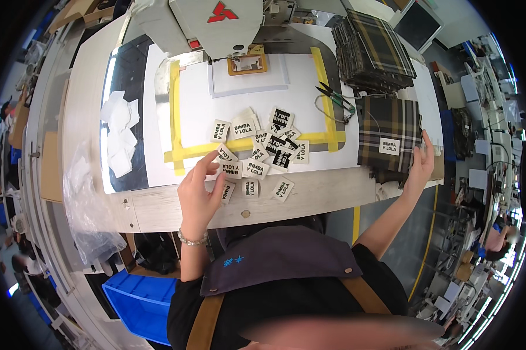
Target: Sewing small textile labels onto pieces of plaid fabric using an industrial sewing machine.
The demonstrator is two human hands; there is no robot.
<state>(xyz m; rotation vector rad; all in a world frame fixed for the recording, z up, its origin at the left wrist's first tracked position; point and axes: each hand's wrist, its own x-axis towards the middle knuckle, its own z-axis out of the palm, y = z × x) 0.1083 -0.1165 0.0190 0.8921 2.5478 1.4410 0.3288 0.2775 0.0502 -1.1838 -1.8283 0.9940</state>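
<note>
We are picking a label: our left hand, fingers loosely curled and holding nothing yet, touches one of the woven labels scattered on the surface. Our right hand, open, presses flat on the plaid fabric piece. Next we must pinch a single label free.

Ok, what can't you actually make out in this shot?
Head view only:
- Left hand covers the labels under it; whether it grips one is unclear.
- Right hand: fingertips at the plaid fabric edge, grip unclear.
- Sewing needle: hidden under the machine head.
</note>
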